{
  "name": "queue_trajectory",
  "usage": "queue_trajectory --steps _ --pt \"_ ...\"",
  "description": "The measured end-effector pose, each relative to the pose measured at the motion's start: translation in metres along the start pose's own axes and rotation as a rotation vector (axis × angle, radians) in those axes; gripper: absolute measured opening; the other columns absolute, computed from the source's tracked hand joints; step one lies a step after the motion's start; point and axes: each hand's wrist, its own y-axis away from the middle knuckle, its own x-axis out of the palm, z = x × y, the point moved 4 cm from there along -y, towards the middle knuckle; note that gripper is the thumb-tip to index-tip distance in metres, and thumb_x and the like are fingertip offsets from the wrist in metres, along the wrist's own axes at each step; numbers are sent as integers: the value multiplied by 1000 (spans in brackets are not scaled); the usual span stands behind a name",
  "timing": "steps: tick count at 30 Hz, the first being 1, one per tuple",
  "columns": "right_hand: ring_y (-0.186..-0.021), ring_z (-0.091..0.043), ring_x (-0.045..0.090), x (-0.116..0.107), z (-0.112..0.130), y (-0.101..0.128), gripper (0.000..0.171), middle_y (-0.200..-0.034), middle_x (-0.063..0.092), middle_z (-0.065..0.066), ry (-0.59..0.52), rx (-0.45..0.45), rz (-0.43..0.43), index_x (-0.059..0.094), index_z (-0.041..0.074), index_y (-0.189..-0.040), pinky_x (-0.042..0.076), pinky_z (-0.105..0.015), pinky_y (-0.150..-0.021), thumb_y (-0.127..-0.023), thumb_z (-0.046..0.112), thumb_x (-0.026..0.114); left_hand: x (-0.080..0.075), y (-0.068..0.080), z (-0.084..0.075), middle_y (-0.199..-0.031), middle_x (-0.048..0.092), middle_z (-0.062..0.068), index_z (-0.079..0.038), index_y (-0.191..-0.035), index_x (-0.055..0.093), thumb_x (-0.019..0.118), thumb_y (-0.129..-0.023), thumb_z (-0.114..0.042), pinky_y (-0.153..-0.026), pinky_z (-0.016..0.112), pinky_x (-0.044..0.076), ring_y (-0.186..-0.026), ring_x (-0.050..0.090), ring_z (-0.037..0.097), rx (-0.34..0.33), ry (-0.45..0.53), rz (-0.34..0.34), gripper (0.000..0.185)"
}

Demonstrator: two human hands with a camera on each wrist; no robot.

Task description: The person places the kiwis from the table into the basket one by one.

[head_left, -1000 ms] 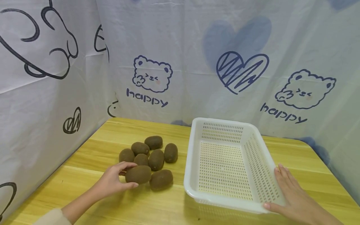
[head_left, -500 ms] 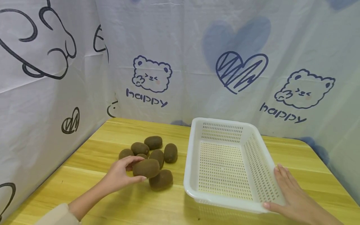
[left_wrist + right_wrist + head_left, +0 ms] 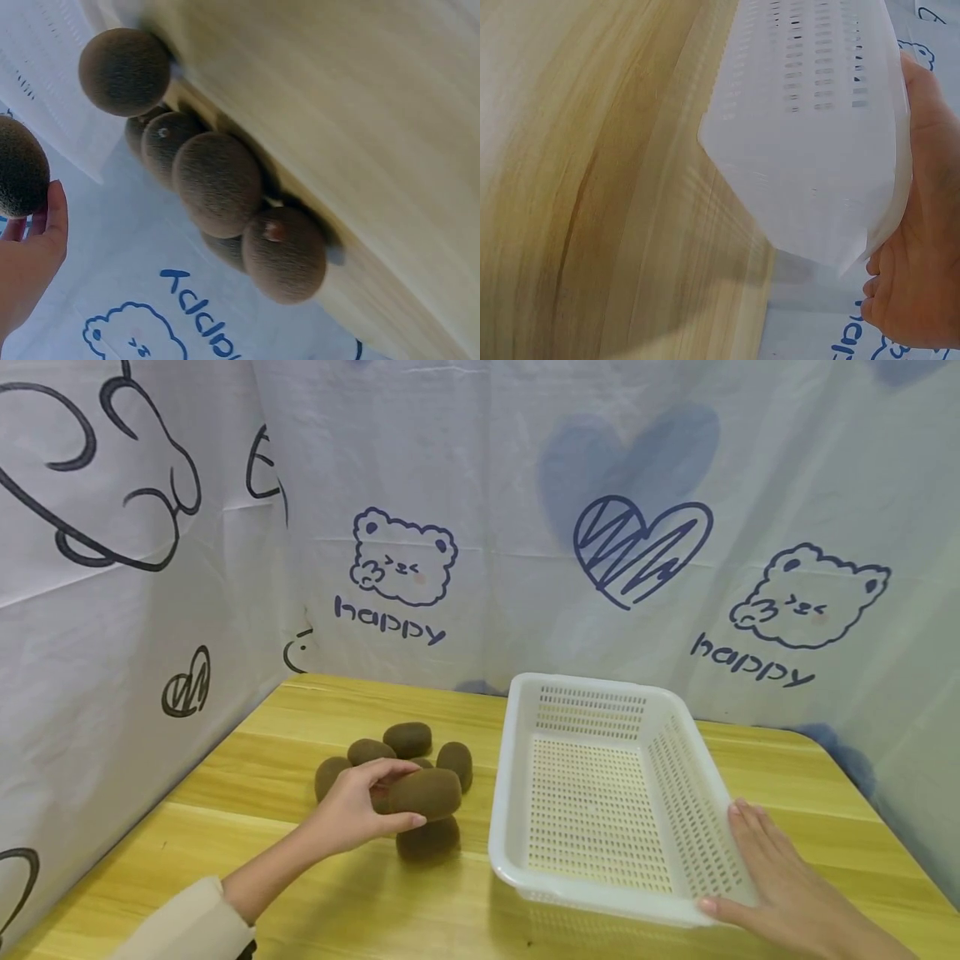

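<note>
My left hand [image 3: 351, 810] grips a brown kiwi [image 3: 427, 795] between thumb and fingers, held above the loose fruit. In the left wrist view the held kiwi [image 3: 21, 171] shows at the left edge. Several more kiwis [image 3: 407, 739] lie clustered on the table behind and below that hand, some of them partly hidden by it. My right hand [image 3: 783, 889] rests on the near right corner of a white perforated plastic basket [image 3: 504, 785], its thumb on the front rim and fingers lying along the right side. Nothing lies inside the basket.
The yellow wood-grain table [image 3: 247, 777] carries everything. White cloth [image 3: 510, 527] with bear, heart and "happy" prints hangs behind it and along the left side. The basket stands to the right of the kiwis, with bare tabletop between them.
My left hand has lifted the kiwi up and moved it rightward, over the other kiwis toward the basket. The right hand and the basket have stayed in place.
</note>
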Motion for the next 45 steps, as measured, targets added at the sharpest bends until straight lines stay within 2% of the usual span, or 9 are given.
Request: queue_trajectory --steps 4,16,20,27,30,34,37,41,45 --pt "-133 0 -30 -1 1 -1 104 -153 1 -28 30 -29 -17 -1 -7 -146 -24 -5 -97 -82 46 63 2 -7 -8 -112 65 5 -9 -116 62 79 -73 -30 -80 26 54 -98 61 19 20 -7 -2 51" --pt "-133 -1 -30 -2 1 -2 105 -152 2 -29 25 -23 0 -3 -6 -146 -25 -5 -97 -82 46 62 9 -22 -27 -110 65 5 -7 -116 62 80 -71 -22 -84 27 54 -98 61 19 65 58 2 51" --pt "-133 -1 -30 -2 0 -3 105 -152 3 -30 21 -27 -4 -3 -6 -146 -25 -6 -97 -82 46 63 10 -25 -30 -110 65 6 -6 -115 62 80 -71 -21 -84 26 54 -98 62 19 71 77 -1 50" --pt "-131 2 -31 -2 1 -8 104 -154 -7 -23 22 -44 4 -3 -7 -146 -25 -6 -99 -83 45 62 12 -29 -30 -111 65 4 -8 -116 61 80 -73 -26 -85 26 53 -99 62 19 56 90 7 51" --pt "-131 2 -30 -2 1 -10 104 -153 -5 -25 23 -43 4 -1 -8 -145 -25 -6 -99 -82 46 62 13 -30 -31 -111 65 4 -9 -117 61 79 -73 -26 -86 26 53 -100 62 19 53 96 10 50" --pt "-135 -4 -28 -4 1 -12 104 -151 5 -32 8 -36 -1 4 -12 -144 -24 -5 -99 -81 46 64 15 -34 -34 -110 65 5 -7 -117 61 79 -73 -22 -84 25 54 -99 61 19 60 99 7 51" --pt "-139 -14 -24 -5 2 -13 105 -149 10 -35 -17 -23 3 6 -13 -143 -23 -4 -98 -80 46 65 18 -37 -37 -109 65 7 -4 -117 60 79 -73 -20 -81 23 54 -97 61 19 67 99 8 51" --pt "-142 -26 -18 -6 3 -14 105 -148 9 -35 -42 -8 14 6 -14 -143 -23 -3 -96 -80 46 65 23 -44 -41 -108 65 10 -2 -116 60 79 -73 -20 -79 22 54 -95 61 20 93 104 14 51" --pt "-142 -29 -16 -6 3 -15 104 -148 9 -35 -48 -10 18 6 -13 -143 -23 -3 -96 -81 46 64 30 -50 -45 -107 65 12 1 -115 60 79 -74 -19 -79 22 55 -94 63 22 128 112 27 49"
